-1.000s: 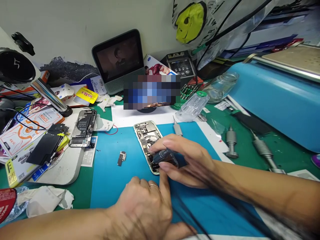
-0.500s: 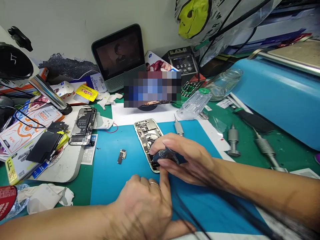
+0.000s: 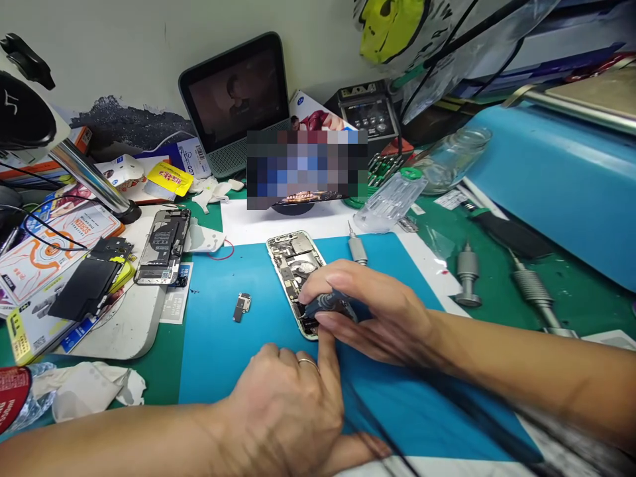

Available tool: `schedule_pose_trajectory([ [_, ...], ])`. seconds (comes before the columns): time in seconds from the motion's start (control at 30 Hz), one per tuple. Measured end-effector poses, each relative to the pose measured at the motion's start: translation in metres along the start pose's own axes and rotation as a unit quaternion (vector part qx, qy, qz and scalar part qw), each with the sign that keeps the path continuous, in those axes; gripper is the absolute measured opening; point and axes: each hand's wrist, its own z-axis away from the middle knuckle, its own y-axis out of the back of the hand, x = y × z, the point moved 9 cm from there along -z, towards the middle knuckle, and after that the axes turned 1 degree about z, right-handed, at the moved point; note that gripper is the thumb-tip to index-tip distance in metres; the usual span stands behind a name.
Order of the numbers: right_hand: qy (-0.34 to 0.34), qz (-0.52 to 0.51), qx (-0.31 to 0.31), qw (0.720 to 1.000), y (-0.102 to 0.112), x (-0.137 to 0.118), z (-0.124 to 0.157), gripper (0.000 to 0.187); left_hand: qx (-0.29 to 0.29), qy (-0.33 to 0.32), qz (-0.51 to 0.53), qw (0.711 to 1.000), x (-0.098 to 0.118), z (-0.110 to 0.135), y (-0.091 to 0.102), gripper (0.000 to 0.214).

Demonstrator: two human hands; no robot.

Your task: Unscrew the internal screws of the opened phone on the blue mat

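A dark grey tool (image 3: 325,305) in the right hand (image 3: 370,308), over the near end of an opened phone (image 3: 292,266).
The opened phone lies on a blue mat (image 3: 218,364) on the counter (image 3: 163,387), inner parts exposed. The right hand pinches the tool between thumb and fingers. The left hand (image 3: 293,404) stretches its index finger to the opened phone's near edge, other fingers curled; whether it grips anything, I cannot tell. Left of the opened phone lies a small metal part (image 3: 242,307); right of it, a grey screwdriver (image 3: 356,249); farther left, a second phone (image 3: 163,248).
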Motion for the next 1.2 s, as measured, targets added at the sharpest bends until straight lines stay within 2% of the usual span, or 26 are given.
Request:
schedule_pose_trajectory([
  [0.27, 0.008, 0.001, -0.013, 1.0, -0.0017, -0.0002, 0.0012, 0.073, 0.0, -0.006, -0.021, 1.0, 0.0009, 0.0009, -0.0003, 0.077],
  [0.5, 0.01, 0.017, -0.013, 1.0, -0.0028, -0.0017, 0.0005, 0.056, 0.014, -0.009, -0.021, 1.0, 0.0024, -0.0003, 0.0022, 0.074],
  [0.67, 0.029, 0.013, 0.003, 0.999, -0.0007, -0.0046, 0.0022, 0.056, 0.021, -0.01, -0.016, 1.0, 0.0019, -0.0001, 0.0017, 0.072],
  [0.87, 0.03, -0.026, -0.026, 0.999, -0.0061, -0.0035, 0.0031, 0.068, 0.023, -0.011, -0.024, 0.999, 0.0027, 0.0001, 0.0037, 0.07],
  [0.97, 0.034, -0.026, 0.003, 0.999, -0.0021, -0.0027, 0.003, 0.064, 0.027, -0.009, -0.023, 0.999, 0.002, -0.0006, 0.0051, 0.069],
  [1.13, 0.025, -0.041, -0.021, 0.999, -0.006, -0.0017, 0.0029, 0.062, 0.027, -0.011, -0.026, 0.999, 0.002, -0.0007, 0.0032, 0.07],
  [1.2, 0.034, -0.034, -0.013, 0.999, -0.0043, -0.004, 0.0028, 0.063, 0.032, -0.01, -0.022, 0.999, 0.0021, -0.0002, 0.0032, 0.07],
])
